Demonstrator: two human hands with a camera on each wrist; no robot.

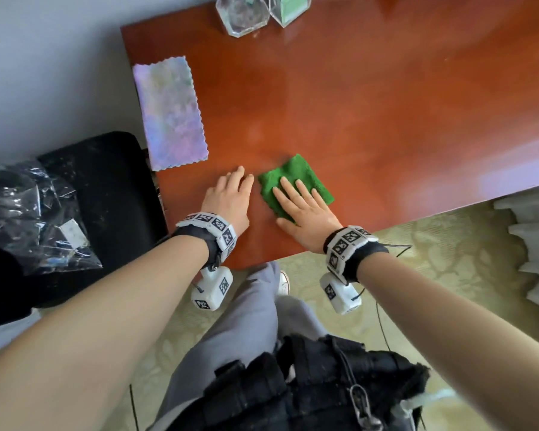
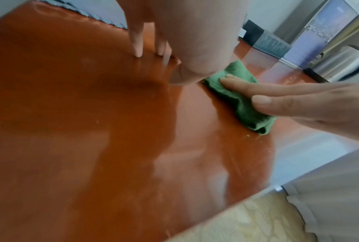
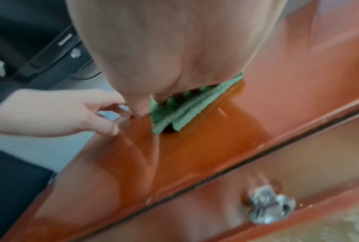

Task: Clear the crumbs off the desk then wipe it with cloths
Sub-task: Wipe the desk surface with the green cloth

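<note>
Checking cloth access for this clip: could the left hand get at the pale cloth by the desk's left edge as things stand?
Probably yes. The left hand rests with fingers on the bare desk, holding nothing, and only open desk separates it from the pale cloth.

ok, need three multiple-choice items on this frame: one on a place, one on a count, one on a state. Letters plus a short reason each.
1. Where does the pale iridescent scallop-edged cloth lie on the glossy red-brown wooden desk?
A. by the desk's left edge
B. under the right hand
C. on the floor

2. How many cloths are on the desk?
A. one
B. two
C. four

3. How does the right hand meet the folded green terry cloth?
A. bunches it in a fist
B. hovers clear of it
C. presses it with flat, straight fingers

Answers: 1 A, it lies flat along the left edge, apart from both hands. 2 B, only the pale one and the green one show. 3 C, the fingers lie straight on the cloth; the left hand rests on bare wood beside it.
</note>
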